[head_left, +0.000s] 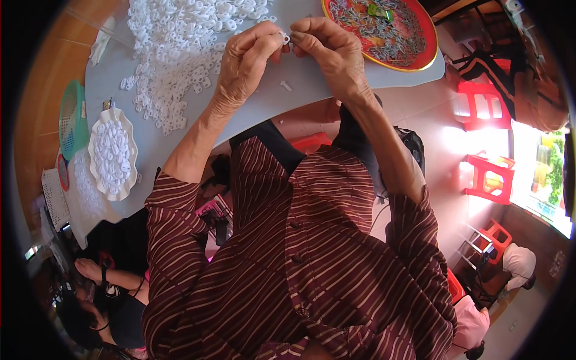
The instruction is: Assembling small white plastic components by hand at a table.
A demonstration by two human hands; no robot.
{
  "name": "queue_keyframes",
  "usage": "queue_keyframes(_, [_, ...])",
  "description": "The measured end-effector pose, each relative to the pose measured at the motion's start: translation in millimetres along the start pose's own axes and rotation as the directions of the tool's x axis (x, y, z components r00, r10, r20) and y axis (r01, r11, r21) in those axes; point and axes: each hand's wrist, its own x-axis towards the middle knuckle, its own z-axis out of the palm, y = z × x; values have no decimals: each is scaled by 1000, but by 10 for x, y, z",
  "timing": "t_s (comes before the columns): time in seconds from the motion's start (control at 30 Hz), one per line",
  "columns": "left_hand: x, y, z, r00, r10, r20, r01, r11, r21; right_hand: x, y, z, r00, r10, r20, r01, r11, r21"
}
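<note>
Over the table's near edge, both of my hands meet, fingertips almost touching. My left hand pinches a small white plastic cable clip with a hole through it. Just beside the clip, the thumb and finger of my right hand are closed together; whatever is between them is too small to make out. A large heap of similar white clips spreads to the left of my left hand. Beyond my right hand lies a round red tray with a gold rim, full of thin grey nails.
One loose white piece lies on the grey table below my hands. At left stand a scalloped white dish of clips and a green basket. Red stools are at right. Other people sit at lower left and right.
</note>
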Motion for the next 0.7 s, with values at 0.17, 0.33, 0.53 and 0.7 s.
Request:
queue_keyframes(0.17, [-8, -77, 26, 999, 46, 17, -48, 992, 119, -43, 65, 65, 995, -30, -99, 37, 997, 64])
queue_keyframes(0.33, [-21, -25, 41, 998, 63, 8, -64, 975, 214, -44, 108, 70, 990, -58, -131, 70, 994, 88])
queue_keyframes(0.53, [-28, 5, 22, 998, 44, 44, -53, 968, 245, -48, 115, 77, 988, -63, -142, 75, 994, 84])
queue_keyframes(0.7, [-22, -50, 5, 994, 95, 49, -104, 965, 240, -53, 126, 90, 985, -98, -145, 110, 991, 75])
